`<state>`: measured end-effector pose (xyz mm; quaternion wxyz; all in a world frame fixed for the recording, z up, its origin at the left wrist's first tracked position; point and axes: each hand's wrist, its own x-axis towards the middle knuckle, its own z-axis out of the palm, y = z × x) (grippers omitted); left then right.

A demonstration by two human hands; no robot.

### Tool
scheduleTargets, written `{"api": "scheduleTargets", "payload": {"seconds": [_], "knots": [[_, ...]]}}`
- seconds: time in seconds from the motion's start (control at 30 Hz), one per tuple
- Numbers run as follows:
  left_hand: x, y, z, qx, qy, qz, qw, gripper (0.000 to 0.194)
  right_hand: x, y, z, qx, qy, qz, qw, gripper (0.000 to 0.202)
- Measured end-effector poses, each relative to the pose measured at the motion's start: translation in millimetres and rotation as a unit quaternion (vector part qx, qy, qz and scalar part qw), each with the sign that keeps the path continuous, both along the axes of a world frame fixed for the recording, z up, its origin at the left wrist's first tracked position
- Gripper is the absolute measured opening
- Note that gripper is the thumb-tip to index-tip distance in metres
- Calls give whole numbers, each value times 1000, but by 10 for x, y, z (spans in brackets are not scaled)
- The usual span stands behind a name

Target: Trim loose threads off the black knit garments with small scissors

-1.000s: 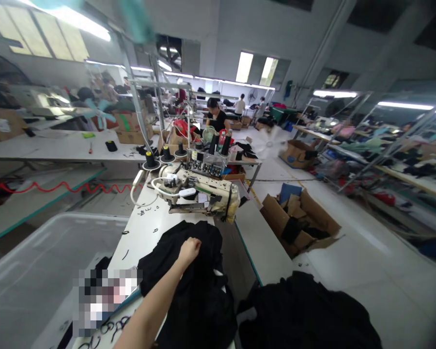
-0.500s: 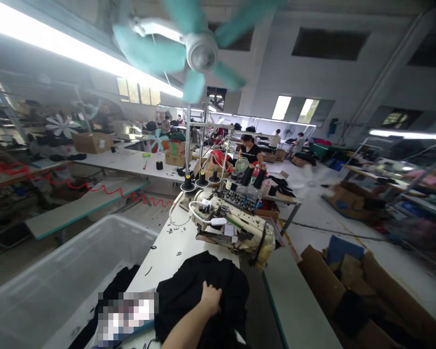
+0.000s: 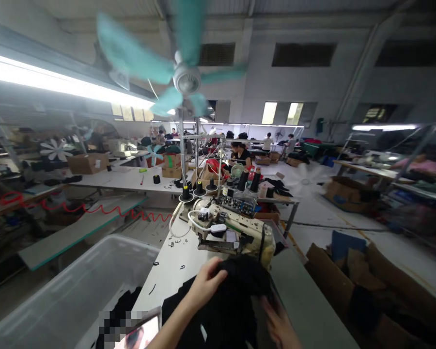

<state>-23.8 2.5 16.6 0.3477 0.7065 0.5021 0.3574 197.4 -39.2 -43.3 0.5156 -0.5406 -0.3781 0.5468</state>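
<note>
A bunched piece of black cloth (image 3: 232, 310) lies on the near end of the white sewing table (image 3: 160, 286), its far part raised against the front of the sewing machine (image 3: 240, 225). My left hand (image 3: 209, 278) is closed on the cloth's upper left edge, thumb on top. Low on the right, my right hand (image 3: 276, 320) is blurred, its fingers stretched out and apart beside the cloth's right edge. Whether those fingertips touch the cloth I cannot tell. A small white patch shows on the cloth near my left forearm. Folds of cloth hide the machine's needle area.
Left of the table stands a translucent plastic bin (image 3: 105, 242) with black cloth inside. A lit screen (image 3: 145, 334) lies at the near left. Thread cones (image 3: 199, 188) stand behind the machine. Open cardboard boxes (image 3: 334, 286) sit at the right. A fan (image 3: 187, 77) hangs above; several people work farther back.
My left hand has moved up and forward, bringing the black cloth's far part up against the machine. My right hand has come into view at the lower right. The view has tilted up slightly.
</note>
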Motion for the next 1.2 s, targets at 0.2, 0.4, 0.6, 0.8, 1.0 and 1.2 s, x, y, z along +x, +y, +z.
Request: {"api": "scheduleTargets", "payload": {"seconds": [0.2,0.4,0.6,0.8,1.0,1.2], "knots": [[-318,-412,366,-4,-24,-21,999,21,-411,138,273,36,171,48,983,43],[-233,-541,264,18,63,-70,995,78,-365,23,780,77,-4,189,979,16],[121,-561,240,17,63,-81,995,23,-362,-78,812,136,-106,251,952,9],[50,-572,316,-72,-148,39,986,26,34,-198,543,137,-169,147,965,35],[12,-566,247,-239,-374,146,884,29,33,-552,425,109,-211,150,960,28],[96,-615,223,-298,-489,125,810,28,-412,-718,280,137,-177,190,956,24]]}}
